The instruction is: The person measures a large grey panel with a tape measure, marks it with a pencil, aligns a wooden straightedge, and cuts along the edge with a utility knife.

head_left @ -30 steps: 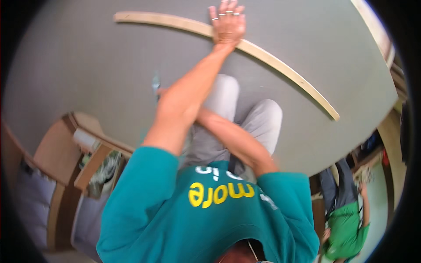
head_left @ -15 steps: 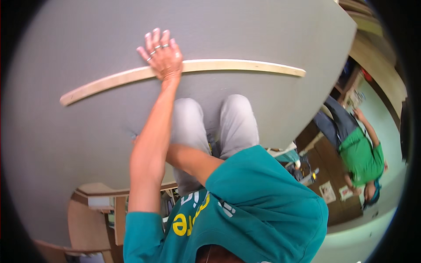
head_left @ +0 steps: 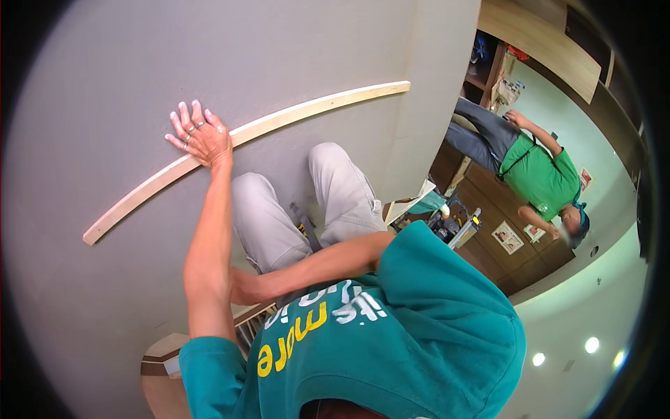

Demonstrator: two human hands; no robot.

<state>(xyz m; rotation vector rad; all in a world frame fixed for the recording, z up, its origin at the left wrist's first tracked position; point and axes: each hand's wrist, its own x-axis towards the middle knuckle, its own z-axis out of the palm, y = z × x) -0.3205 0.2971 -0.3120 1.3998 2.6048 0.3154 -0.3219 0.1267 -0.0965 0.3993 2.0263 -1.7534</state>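
Observation:
A long, pale wooden strip (head_left: 279, 122) lies slantwise across a broad grey surface (head_left: 293, 42). My left hand (head_left: 202, 140) rests flat over the strip left of its middle, fingers spread past its far edge, with rings on some of them. Nothing is gripped in that hand. My right arm crosses in front of my body, and my right hand (head_left: 243, 286) is at my left forearm, which covers its fingers. Whether it holds anything is hidden.
My knees (head_left: 342, 181) are near the strip. Off to the right, a person in a green shirt (head_left: 541, 174) stands on a brown floor. A black-and-yellow tool (head_left: 464, 227) is on that side. Shelves (head_left: 481, 66) stand farther off.
The view has turned, so the strip now slants more and appears farther left. My left hand stays on it. My right hand has drawn back from beyond my left forearm.

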